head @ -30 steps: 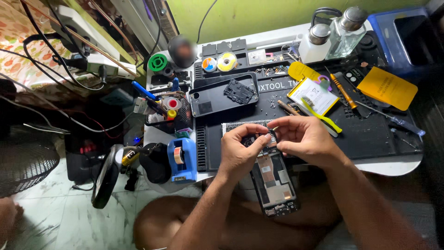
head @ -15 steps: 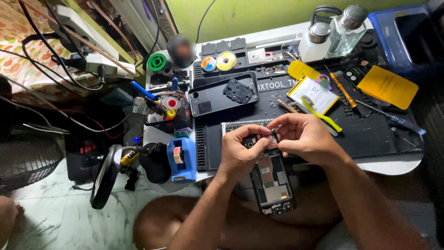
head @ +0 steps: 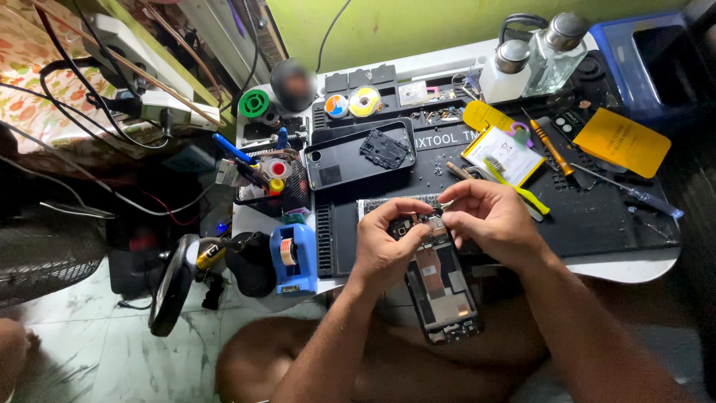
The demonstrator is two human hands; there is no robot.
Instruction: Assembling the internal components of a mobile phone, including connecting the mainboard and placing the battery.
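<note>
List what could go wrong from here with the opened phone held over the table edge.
1. The opened phone hangs past the table edge over the lap, held only at its top by the left hand and right hand; a slip could drop it.
2. Both hands pinch at its exposed top end; small parts there might bend or fall.
3. Loose screws on the mat could scatter if bumped.

Opened phone (head: 440, 287) in left hand (head: 384, 246) & right hand (head: 488, 220): bare metal frame w/ dull copper foil, matt. Work mat (head: 597, 216) beyond hands: matt black rubber (looks soft). Back cover (head: 339, 160) past left hand: glossy black plastic. Bottles (head: 552, 52) far beyond right hand: clear glass, metal caps.
</note>
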